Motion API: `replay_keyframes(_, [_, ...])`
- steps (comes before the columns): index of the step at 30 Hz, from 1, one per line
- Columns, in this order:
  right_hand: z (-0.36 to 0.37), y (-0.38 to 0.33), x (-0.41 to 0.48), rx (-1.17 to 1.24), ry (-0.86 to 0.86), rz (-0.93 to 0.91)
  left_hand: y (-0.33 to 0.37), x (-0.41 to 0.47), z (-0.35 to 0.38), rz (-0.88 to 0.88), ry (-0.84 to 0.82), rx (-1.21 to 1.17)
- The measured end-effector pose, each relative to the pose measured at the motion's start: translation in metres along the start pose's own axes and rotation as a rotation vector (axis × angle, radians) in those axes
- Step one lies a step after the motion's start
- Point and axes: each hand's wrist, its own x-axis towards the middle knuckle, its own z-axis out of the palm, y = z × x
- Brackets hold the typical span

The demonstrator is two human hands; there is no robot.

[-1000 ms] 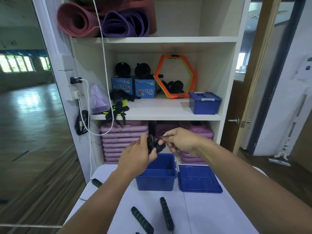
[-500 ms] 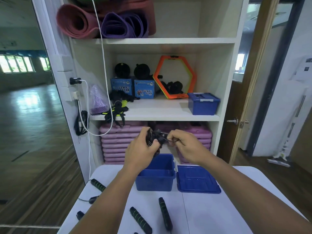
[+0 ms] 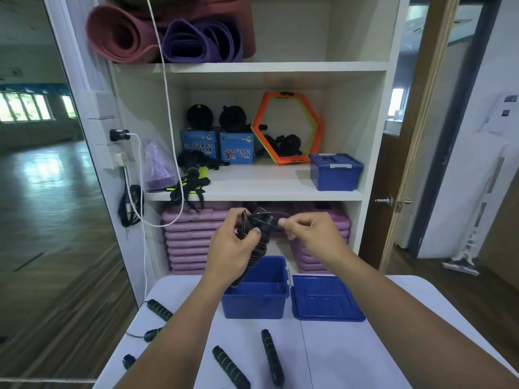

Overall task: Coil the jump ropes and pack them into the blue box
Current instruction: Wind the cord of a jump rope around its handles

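My left hand (image 3: 234, 244) grips a coiled black jump rope (image 3: 259, 228) with its ribbed handles hanging down, held in the air above the open blue box (image 3: 254, 303). My right hand (image 3: 307, 231) pinches a strand of the same rope's cord just right of the coil. The box's blue lid (image 3: 325, 300) lies flat on the white table (image 3: 351, 360), right of the box. Several more black-and-green rope handles lie on the table: two near me (image 3: 230, 366) (image 3: 271, 355) and others at the left edge (image 3: 160, 309).
A white shelf unit (image 3: 252, 192) stands right behind the table, holding a closed blue box (image 3: 335, 172), an orange hexagon ring, ball cartons and stacked purple step boards. A white cable hangs at the left. A wooden door is at the right.
Both hands have risen slightly with the rope. The right hand has pulled its strand a little further right from the coil.
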Motion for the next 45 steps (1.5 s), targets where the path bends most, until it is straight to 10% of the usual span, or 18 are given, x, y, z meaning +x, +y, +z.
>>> replay_keyframes(19, [0.006,-0.015,0.016,0.404,-0.194,0.506,0.001,-0.009,0.000,0.153,0.097,-0.180])
replay_keyframes(24, [0.033,0.003,0.014,0.553,-0.028,0.255,0.005,-0.009,0.009,0.089,0.199,-0.255])
replay_keyframes(32, [0.047,0.007,0.008,-0.049,0.364,-0.315,0.010,0.004,0.006,0.038,0.218,-0.245])
replay_keyframes(45, [0.062,0.004,0.011,0.100,0.138,-0.012,0.007,0.015,0.004,0.020,0.204,-0.089])
